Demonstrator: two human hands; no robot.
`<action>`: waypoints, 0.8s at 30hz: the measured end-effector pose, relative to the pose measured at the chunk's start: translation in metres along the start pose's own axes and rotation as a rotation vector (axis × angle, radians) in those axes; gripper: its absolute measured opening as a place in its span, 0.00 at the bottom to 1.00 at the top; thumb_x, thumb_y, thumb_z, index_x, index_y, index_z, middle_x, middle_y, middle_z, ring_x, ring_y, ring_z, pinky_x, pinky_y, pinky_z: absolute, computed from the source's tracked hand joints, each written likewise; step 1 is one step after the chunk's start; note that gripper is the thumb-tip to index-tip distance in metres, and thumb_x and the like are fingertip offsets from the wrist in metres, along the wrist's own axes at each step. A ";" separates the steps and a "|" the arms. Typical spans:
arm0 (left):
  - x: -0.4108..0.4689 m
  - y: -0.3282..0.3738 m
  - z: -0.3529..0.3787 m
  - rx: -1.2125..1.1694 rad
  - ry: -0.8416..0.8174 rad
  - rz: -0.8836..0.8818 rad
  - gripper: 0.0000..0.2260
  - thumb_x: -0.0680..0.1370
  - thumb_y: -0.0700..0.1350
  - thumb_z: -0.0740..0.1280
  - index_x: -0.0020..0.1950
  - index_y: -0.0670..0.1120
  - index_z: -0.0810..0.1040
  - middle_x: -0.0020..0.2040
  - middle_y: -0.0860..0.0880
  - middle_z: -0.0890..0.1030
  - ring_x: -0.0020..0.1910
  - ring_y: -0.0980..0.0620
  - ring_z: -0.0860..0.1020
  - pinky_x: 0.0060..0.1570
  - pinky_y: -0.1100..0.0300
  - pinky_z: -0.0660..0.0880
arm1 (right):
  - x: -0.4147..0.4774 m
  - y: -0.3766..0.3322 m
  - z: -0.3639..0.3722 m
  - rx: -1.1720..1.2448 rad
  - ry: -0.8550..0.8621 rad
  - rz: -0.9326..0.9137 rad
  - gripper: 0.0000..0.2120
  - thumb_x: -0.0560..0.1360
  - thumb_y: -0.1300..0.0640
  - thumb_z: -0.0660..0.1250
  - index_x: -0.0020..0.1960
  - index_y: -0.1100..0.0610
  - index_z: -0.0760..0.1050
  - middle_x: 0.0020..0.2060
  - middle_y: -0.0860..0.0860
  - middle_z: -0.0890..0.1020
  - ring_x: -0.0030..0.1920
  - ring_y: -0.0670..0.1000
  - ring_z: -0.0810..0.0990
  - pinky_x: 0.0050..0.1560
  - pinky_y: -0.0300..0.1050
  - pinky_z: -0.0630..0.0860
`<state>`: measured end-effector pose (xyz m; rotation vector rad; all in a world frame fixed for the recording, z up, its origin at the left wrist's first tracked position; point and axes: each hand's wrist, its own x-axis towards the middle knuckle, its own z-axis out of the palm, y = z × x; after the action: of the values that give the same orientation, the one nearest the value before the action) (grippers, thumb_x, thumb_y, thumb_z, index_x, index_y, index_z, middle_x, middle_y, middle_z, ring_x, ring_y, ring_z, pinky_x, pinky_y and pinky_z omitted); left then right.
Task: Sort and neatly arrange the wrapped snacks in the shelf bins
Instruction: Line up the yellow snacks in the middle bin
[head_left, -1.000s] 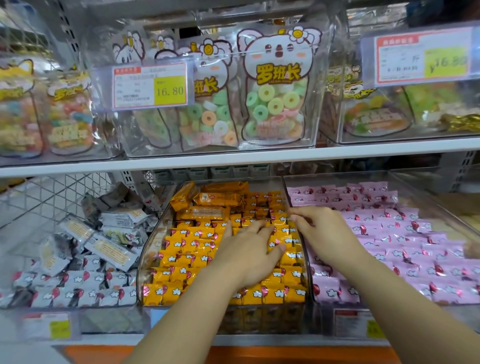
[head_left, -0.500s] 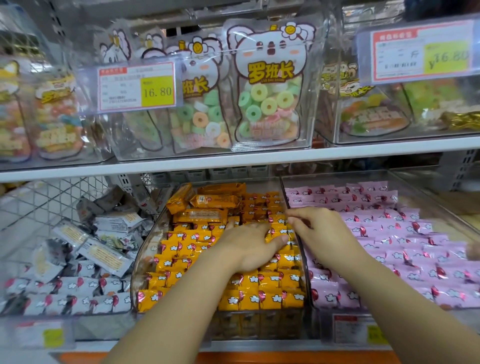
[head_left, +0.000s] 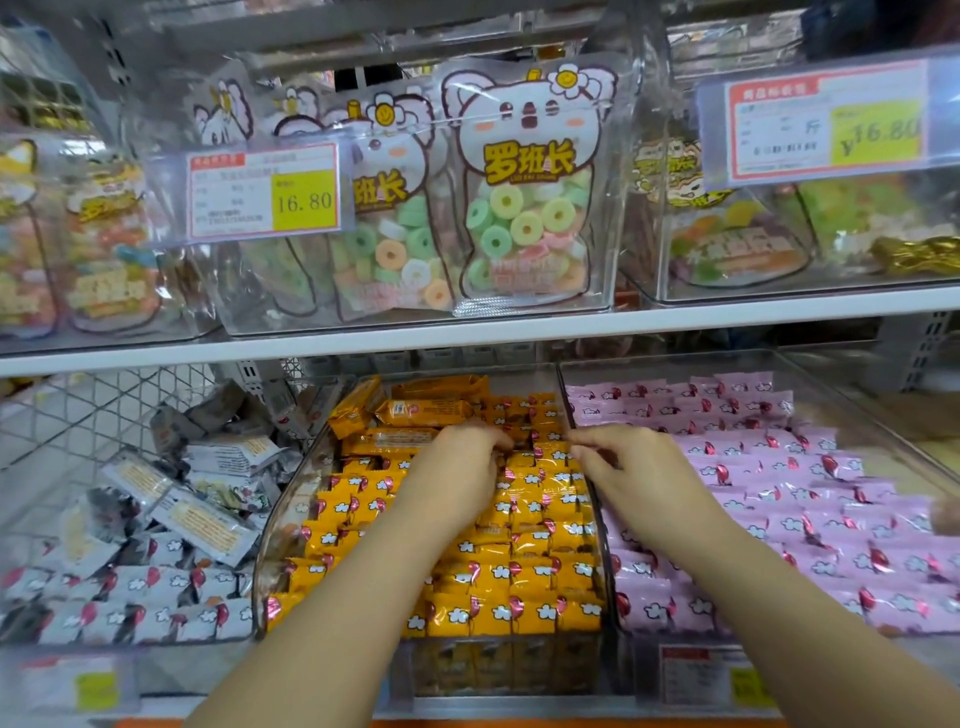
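The left hand (head_left: 457, 470), flat a second ago, now curls onto the orange snacks (head_left: 524, 577) beneath it; the right hand (head_left: 641, 470) alongside bends likewise (grip unclear); probably squaring a far row.

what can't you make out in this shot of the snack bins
Head view, left hand and right hand: curled fingers hide whether either grips any yellow snacks.
Head view, lower price tag: blurred, print unreadable.
Head view, grey snacks: cut off by the left edge.
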<state>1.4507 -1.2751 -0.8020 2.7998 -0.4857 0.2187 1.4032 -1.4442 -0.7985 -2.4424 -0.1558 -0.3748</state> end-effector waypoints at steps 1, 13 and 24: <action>0.004 0.000 0.004 0.073 0.021 -0.006 0.17 0.80 0.38 0.60 0.65 0.52 0.75 0.63 0.50 0.76 0.61 0.49 0.75 0.61 0.53 0.73 | 0.000 0.000 0.000 0.001 -0.001 -0.001 0.15 0.79 0.54 0.60 0.65 0.51 0.74 0.61 0.46 0.78 0.50 0.45 0.79 0.46 0.28 0.66; 0.034 0.006 0.016 0.407 -0.029 0.071 0.06 0.80 0.43 0.61 0.56 0.48 0.73 0.51 0.45 0.74 0.47 0.45 0.75 0.43 0.55 0.74 | 0.001 0.003 0.000 0.037 -0.007 0.004 0.15 0.79 0.53 0.60 0.65 0.50 0.74 0.62 0.46 0.77 0.61 0.45 0.75 0.60 0.36 0.67; 0.031 0.002 0.004 0.232 0.008 0.021 0.14 0.77 0.36 0.61 0.60 0.48 0.67 0.51 0.47 0.76 0.47 0.47 0.76 0.41 0.56 0.74 | 0.000 0.002 -0.001 0.036 -0.011 -0.013 0.15 0.79 0.53 0.60 0.64 0.50 0.74 0.61 0.46 0.78 0.59 0.44 0.75 0.55 0.32 0.65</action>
<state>1.4791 -1.2875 -0.7988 3.0181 -0.5185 0.3090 1.4034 -1.4462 -0.7989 -2.4093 -0.1813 -0.3614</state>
